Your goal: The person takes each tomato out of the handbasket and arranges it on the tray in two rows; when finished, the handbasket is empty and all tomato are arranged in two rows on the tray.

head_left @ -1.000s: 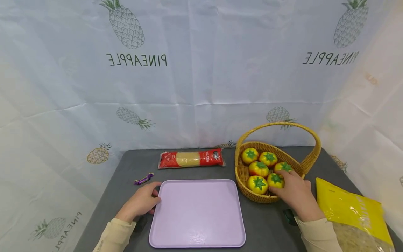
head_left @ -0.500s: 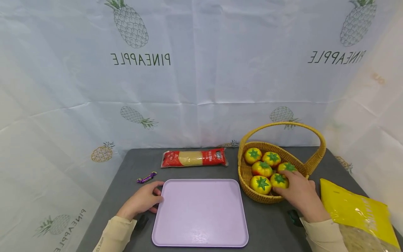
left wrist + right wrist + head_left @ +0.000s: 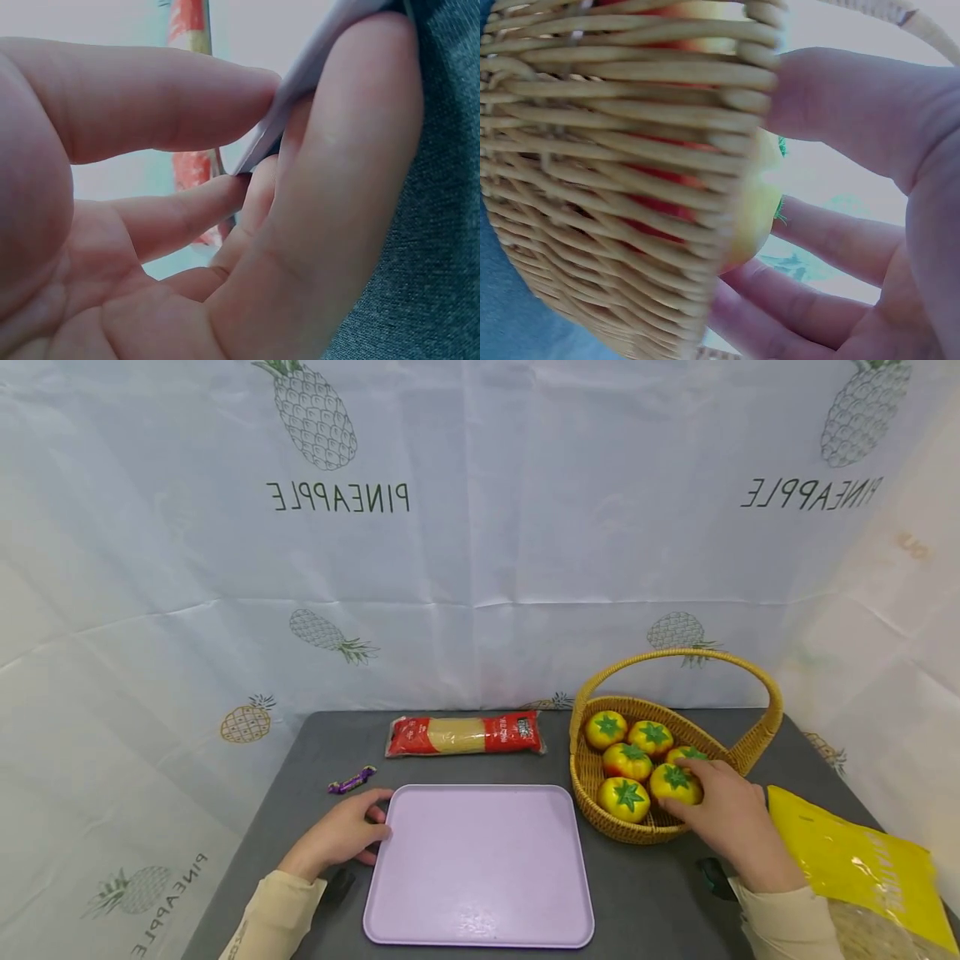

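Observation:
My left hand (image 3: 341, 831) holds the left rim of a lilac tray (image 3: 480, 868). In the left wrist view the thumb (image 3: 225, 105) presses on the edge and the other fingers reach beneath it. Over at the right, my right hand (image 3: 723, 814) grips a yellow-red tomato (image 3: 673, 783) with a green star-shaped top, thumb on one side and fingers on the other. That tomato sits at the near right of a wicker basket (image 3: 637, 835) among several similar ones. In the right wrist view the basket wall (image 3: 630, 172) covers much of the tomato (image 3: 754, 214).
A red packet of noodles (image 3: 465, 735) lies behind the tray. A purple wrapped candy (image 3: 351, 780) is beyond the left hand. Right of the basket lies a yellow bag (image 3: 862, 860), partly under the right forearm. The basket's tall handle (image 3: 678, 653) arches above the tomatoes.
The gripped tomato has risen slightly and shifted right against its neighbours, along with the right hand. The left hand keeps its place on the tray. The whole head view has shifted slightly.

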`<control>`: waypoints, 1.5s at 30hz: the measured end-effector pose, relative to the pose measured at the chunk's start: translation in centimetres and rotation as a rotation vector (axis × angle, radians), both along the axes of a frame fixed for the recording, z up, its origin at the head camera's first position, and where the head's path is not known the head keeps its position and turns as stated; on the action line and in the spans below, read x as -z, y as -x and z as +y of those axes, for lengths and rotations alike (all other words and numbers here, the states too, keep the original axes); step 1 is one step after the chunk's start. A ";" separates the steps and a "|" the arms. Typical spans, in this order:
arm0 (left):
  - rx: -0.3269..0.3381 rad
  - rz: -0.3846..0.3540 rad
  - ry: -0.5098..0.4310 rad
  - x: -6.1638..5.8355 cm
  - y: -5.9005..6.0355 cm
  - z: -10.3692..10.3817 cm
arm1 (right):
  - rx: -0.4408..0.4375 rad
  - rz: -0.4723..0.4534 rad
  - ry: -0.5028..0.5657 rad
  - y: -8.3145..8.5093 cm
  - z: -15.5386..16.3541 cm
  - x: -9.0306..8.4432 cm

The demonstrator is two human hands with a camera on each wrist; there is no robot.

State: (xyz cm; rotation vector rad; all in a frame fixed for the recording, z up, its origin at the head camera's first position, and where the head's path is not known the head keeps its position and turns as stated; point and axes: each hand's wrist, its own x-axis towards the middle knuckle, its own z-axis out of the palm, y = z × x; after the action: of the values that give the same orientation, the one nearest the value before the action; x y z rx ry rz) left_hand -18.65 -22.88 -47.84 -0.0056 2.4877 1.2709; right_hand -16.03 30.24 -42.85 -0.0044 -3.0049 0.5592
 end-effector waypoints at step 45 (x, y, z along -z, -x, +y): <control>-0.002 0.009 -0.017 0.2 -0.1 -0.4 | -0.434 0.020 0.231 3.9 -23.9 0.6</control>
State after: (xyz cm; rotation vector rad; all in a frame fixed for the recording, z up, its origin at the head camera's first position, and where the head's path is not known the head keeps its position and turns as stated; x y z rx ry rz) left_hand -18.59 -23.31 -48.06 0.0021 2.4844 1.2960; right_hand -19.95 6.31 -43.48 0.6442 -2.9049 0.9318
